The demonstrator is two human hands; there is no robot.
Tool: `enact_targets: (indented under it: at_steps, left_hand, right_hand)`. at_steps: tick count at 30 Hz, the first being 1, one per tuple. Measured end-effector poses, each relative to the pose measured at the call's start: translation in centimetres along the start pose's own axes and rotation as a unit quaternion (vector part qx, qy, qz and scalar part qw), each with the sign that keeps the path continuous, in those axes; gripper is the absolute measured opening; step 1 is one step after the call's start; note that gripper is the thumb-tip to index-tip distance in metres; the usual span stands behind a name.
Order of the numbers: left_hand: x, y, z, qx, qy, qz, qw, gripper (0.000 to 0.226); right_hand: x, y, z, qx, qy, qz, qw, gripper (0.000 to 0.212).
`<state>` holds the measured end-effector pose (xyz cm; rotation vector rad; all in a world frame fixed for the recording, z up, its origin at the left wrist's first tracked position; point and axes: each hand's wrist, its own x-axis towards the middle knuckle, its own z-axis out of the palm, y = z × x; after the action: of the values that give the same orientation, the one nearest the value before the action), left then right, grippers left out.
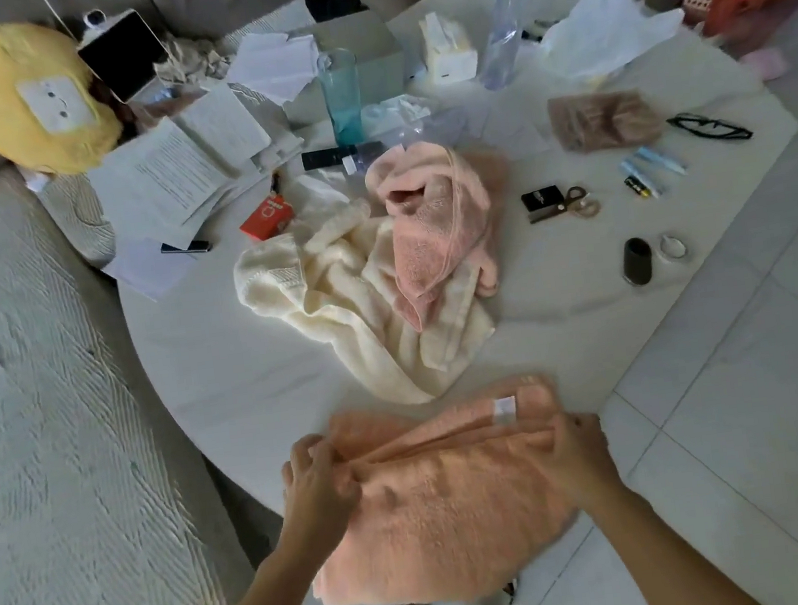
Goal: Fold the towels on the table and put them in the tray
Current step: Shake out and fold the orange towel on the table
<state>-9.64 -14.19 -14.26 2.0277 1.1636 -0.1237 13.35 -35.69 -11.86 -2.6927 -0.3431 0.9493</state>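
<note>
Orange towel (441, 498) lies partly folded at the near edge of the table (223, 364), its front part hanging over the edge. Left hand (316, 483) pinches the towel's left fold with curled fingers. Right hand (579, 456) rests on its right end; grip not discernible. Just beyond the hands: cream towel (337, 310), crumpled, with pink towel (433, 227) heaped on it
</note>
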Motion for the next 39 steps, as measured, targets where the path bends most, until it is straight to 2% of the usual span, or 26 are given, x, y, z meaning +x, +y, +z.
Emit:
enact_targets:
  at_steps: [1,3,6,10,14,17,19,21,22,23,25,26,28,30,32,34,35,36,38,39]
  left_hand:
    - [0.1,0.2,0.3,-0.018,-0.008,0.019,1.0,0.021]
    - [0.4,0.4,0.7,-0.024,-0.015,0.048,0.998,0.022]
    - [2.5,0.9,0.3,-0.037,0.029,0.05,0.998,0.022]
    - [9.0,3.1,-1.3,-0.032,0.115,0.064,0.991,0.022]
    - [13.6,5.4,-1.9,0.009,0.145,0.105,0.984,0.019]
    - [13.0,5.7,-2.0,0.057,0.125,0.081,0.987,0.024]
    - [10.6,5.0,-2.3,0.082,0.104,0.061,0.989,0.024]
    - [7.2,3.9,-3.3,0.037,0.097,0.109,0.989,0.02]
    - [5.5,3.2,-4.0,-0.013,0.087,0.138,0.986,0.02]
    - [3.8,2.7,-4.5,-0.053,0.069,0.148,0.985,0.019]
    - [1.4,1.9,-4.7,-0.07,0.024,0.113,0.991,0.016]
    - [0.9,1.6,-4.3,-0.058,0.0,0.086,0.995,0.017]
    - [0.8,1.5,-3.4,-0.024,-0.053,0.051,0.997,0.019]
    - [2.1,2.1,-3.1,-0.006,-0.106,0.025,0.994,0.016]
    - [3.9,3.0,-3.5,-0.005,-0.112,0.019,0.994,0.021]
    - [5.8,3.8,-3.8,0.004,-0.012,0.032,0.999,0.016]
    - [6.6,4.0,-3.7,0.041,0.049,0.056,0.996,0.016]
    - [7.3,4.2,-3.4,0.094,0.087,0.08,0.989,0.026]
    - [7.9,4.4,-2.8,0.194,0.086,0.099,0.972,0.045]
    - [8.1,4.4,-2.6,0.229,0.079,0.1,0.965,0.046]
  right_hand:
    - [-0.2,-0.3,0.7,-0.009,0.016,0.003,1.0,0.049]
    - [-0.5,-0.9,1.8,-0.018,0.039,-0.013,0.999,0.034]
    - [0.2,-1.3,2.2,-0.016,0.069,-0.045,0.996,0.017]
    - [4.3,-3.0,0.2,0.025,0.113,-0.083,0.99,0.027]
    - [9.4,-5.5,-1.7,0.017,0.134,-0.109,0.985,0.029]
    - [9.4,-5.9,-2.1,-0.011,0.126,-0.098,0.987,0.033]
    - [7.3,-5.1,-2.5,-0.057,0.171,-0.113,0.977,0.032]
    - [4.9,-3.6,-3.0,-0.049,0.239,-0.179,0.953,0.017]
    - [4.0,-2.9,-3.4,-0.019,0.247,-0.212,0.945,0.018]
    - [3.2,-2.1,-3.6,0.019,0.228,-0.241,0.943,0.024]
    - [2.1,-0.9,-3.9,0.061,0.133,-0.24,0.96,0.026]
    - [1.9,-0.6,-3.8,0.052,0.069,-0.216,0.973,0.02]
    - [2.6,-0.3,-3.5,-0.052,-0.033,-0.196,0.979,0.017]
    - [4.2,-0.8,-3.5,-0.1,-0.084,-0.185,0.974,0.023]
    - [5.8,-2.1,-4.2,-0.033,-0.117,-0.177,0.977,0.024]
    - [7.8,-3.2,-4.5,0.001,-0.066,-0.198,0.978,0.023]
    - [8.7,-3.6,-4.4,-0.032,-0.015,-0.211,0.977,0.025]
    - [9.4,-3.7,-4.2,-0.085,0.034,-0.219,0.971,0.026]
    - [9.8,-3.7,-3.3,-0.156,0.086,-0.227,0.958,0.024]
    - [9.8,-3.6,-3.0,-0.17,0.102,-0.238,0.951,0.021]
